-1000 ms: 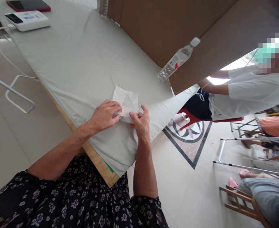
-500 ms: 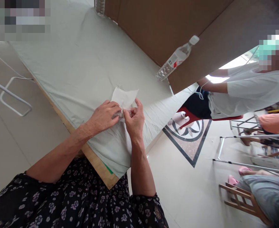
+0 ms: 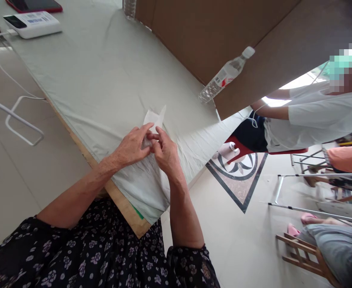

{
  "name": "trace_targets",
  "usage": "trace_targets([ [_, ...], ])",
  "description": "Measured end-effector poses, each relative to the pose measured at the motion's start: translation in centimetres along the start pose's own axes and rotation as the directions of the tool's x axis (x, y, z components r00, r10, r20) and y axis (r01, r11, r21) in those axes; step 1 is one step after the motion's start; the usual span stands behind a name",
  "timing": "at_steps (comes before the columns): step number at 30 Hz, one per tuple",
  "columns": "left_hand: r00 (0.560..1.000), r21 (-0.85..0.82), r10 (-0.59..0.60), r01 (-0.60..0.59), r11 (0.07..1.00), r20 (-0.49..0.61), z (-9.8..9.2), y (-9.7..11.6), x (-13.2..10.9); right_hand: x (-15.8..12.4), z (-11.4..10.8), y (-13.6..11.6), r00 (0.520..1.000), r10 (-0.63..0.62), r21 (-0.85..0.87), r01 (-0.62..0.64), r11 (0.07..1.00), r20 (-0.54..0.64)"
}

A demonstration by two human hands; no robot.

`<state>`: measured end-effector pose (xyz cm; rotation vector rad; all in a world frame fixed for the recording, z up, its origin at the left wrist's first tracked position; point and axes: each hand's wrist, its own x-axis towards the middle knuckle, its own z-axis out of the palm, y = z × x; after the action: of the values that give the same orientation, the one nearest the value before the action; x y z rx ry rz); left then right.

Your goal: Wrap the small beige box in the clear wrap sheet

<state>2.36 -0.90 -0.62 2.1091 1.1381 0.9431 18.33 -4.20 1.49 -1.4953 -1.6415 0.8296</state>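
A thin white tissue [image 3: 155,117] lies on the pale green tablecloth [image 3: 104,80], folded narrow with one corner sticking up. My left hand [image 3: 131,146] rests on its near edge and pinches it with thumb and fingers. My right hand [image 3: 165,152] meets the left one, fingers curled and pinching the same tissue. Most of the tissue is hidden under my fingers.
A clear water bottle [image 3: 225,75] stands by a brown cardboard wall [image 3: 206,36]. A white power bank [image 3: 32,24] and a red phone [image 3: 33,5] lie at the table's far end. Another person in white [image 3: 317,114] sits to the right; chairs and frames stand on the floor.
My right hand moved left across the tissue and joined the left hand. The tissue went from a spread sheet to a narrow fold.
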Motion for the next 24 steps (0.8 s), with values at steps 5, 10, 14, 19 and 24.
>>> trace_targets([
  [5,0.975,-0.094,-0.169,0.156,0.983,-0.145,-0.2,0.1,0.0,1.0,-1.5,0.3,0.986,-0.078,-0.116,0.096,0.989,0.149],
  [10,0.958,-0.08,-0.262,0.253,0.964,-0.119,0.6,1.0,0.8,2.1,-1.9,0.6,0.976,-0.011,-0.051,0.023,0.998,0.219],
  [14,0.957,-0.065,-0.282,0.278,0.958,-0.068,1.1,1.0,0.9,2.4,-2.0,1.4,0.993,0.03,0.182,-0.051,0.982,0.118],
  [19,0.964,-0.042,-0.258,0.255,0.966,-0.07,1.1,0.4,0.7,2.4,-3.0,2.5,0.974,0.033,0.167,0.006,0.986,-0.225],
  [24,0.978,0.053,-0.21,0.21,0.976,-0.005,0.8,-0.4,1.3,3.3,-2.4,3.1,0.99,-0.064,-0.019,0.062,0.998,-0.122],
])
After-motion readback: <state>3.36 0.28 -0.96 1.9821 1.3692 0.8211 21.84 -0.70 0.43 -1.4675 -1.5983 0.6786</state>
